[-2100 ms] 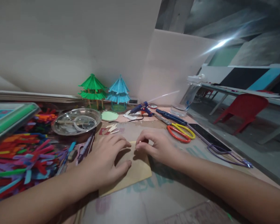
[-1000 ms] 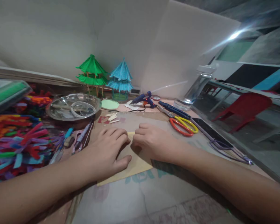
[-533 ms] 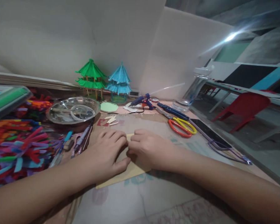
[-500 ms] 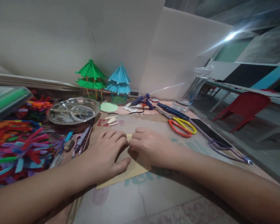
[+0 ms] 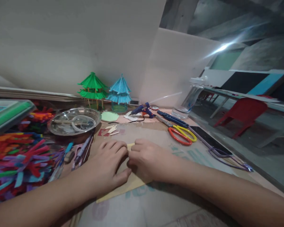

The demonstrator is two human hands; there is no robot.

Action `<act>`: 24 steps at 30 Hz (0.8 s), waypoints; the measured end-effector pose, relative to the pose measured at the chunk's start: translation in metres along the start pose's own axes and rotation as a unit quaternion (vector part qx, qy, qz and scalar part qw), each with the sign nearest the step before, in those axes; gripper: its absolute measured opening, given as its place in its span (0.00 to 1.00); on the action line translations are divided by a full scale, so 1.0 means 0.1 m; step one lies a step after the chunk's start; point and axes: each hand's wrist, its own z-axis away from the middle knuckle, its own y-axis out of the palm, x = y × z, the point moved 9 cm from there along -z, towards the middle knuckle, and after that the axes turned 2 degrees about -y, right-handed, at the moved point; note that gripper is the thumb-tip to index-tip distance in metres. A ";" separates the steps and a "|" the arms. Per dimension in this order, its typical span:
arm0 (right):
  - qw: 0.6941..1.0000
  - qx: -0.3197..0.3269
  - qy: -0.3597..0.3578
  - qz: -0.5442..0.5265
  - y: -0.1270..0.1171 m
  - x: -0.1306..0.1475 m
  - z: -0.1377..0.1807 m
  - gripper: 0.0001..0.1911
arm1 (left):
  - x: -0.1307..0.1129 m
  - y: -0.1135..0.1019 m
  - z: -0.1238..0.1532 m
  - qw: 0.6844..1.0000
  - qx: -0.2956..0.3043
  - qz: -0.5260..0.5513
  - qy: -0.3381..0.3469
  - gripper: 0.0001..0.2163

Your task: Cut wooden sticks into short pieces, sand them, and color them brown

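Observation:
A sheet of yellow paper or card (image 5: 125, 189) lies under both hands on the printed work surface. My left hand (image 5: 110, 165) rests on it with the palm down, the thumb apart from the other fingers. Close beside it, my right hand (image 5: 150, 160) is curled over the sheet, its fingers bent and pressed together. Whatever those fingers hold, if anything, is hidden beneath them. Just beyond the hands are several short cream sticks (image 5: 112, 129).
Pipe cleaners (image 5: 21, 164) and a metal bowl (image 5: 52, 125) are on the left. Behind stand green (image 5: 92, 83) and blue (image 5: 120, 91) pagoda models and a glue gun (image 5: 143, 109). Scissors (image 5: 180, 135), a cutter (image 5: 171, 118), a phone (image 5: 210, 140) and a clear bottle (image 5: 191, 99) lie or stand right.
The camera view has tilted up slightly, so the table's things appear lower in the picture. Both hands keep nearly the same pose on the yellow sheet, my left thumb nearer my right hand.

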 end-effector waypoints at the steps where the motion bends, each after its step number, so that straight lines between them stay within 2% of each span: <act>1: 1.000 0.001 0.010 0.011 0.00 -0.01 0.00 0.08 | 0.01 0.00 0.00 1.000 -0.001 0.001 -0.004 0.09; 6: 1.000 0.021 0.009 -0.009 0.02 0.01 0.03 0.09 | 0.00 0.00 0.00 1.000 0.003 0.017 0.000 0.09; 10: 0.999 0.013 0.015 0.040 0.03 -0.03 0.02 0.09 | 0.01 0.00 0.00 1.000 0.011 0.011 -0.011 0.11; 13: 0.999 0.025 -0.007 0.026 0.06 0.00 0.01 0.10 | -0.01 0.02 0.00 1.000 0.019 0.005 0.000 0.10; 15: 1.000 0.014 -0.005 0.007 0.04 0.00 0.01 0.10 | -0.02 0.03 0.00 1.000 0.020 -0.004 0.003 0.10; 19: 0.999 0.002 0.001 0.043 0.01 0.01 0.04 0.10 | -0.01 0.02 0.00 1.000 0.017 -0.008 -0.002 0.11; 21: 1.000 0.013 -0.012 0.023 0.03 0.06 0.04 0.10 | -0.03 0.02 0.00 1.000 0.015 -0.005 0.008 0.11; 24: 0.999 -0.018 0.013 -0.024 0.03 0.02 0.03 0.09 | -0.04 0.01 0.00 1.000 0.007 -0.012 0.010 0.09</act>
